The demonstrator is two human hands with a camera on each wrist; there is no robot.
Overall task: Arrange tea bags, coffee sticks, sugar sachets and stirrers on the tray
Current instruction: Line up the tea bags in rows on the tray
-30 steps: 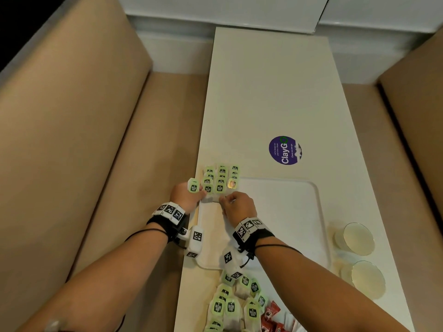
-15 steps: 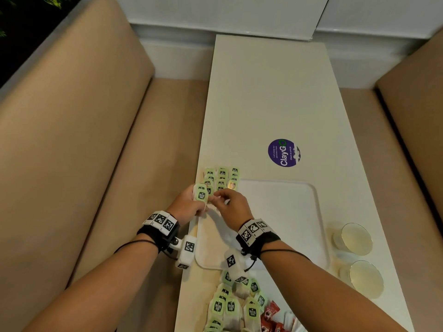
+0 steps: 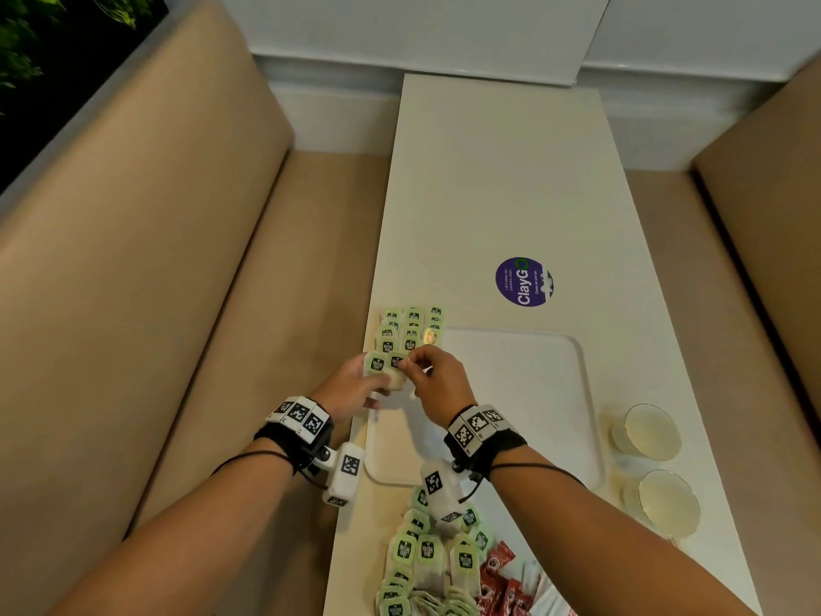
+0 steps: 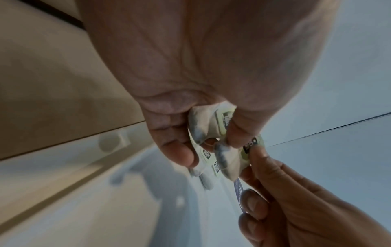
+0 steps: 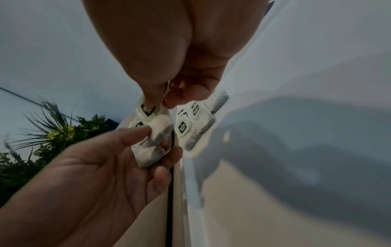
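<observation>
Both hands meet over the far left corner of the white tray. My left hand holds a small bunch of green-labelled tea bags, seen close in the left wrist view as white pouches between thumb and fingers. My right hand pinches the label of one tea bag from that bunch; the right wrist view shows the pinched label. Rows of tea bags lie just beyond the hands at the tray's far left corner.
A heap of loose tea bags and red sachets lies on the table near me. Two paper cups stand right of the tray. A purple round sticker is on the table beyond. Beige benches flank the narrow table.
My left hand moved right with its tea bags to meet the right hand, which now pinches one bag from the bunch. The head view tilted slightly.
</observation>
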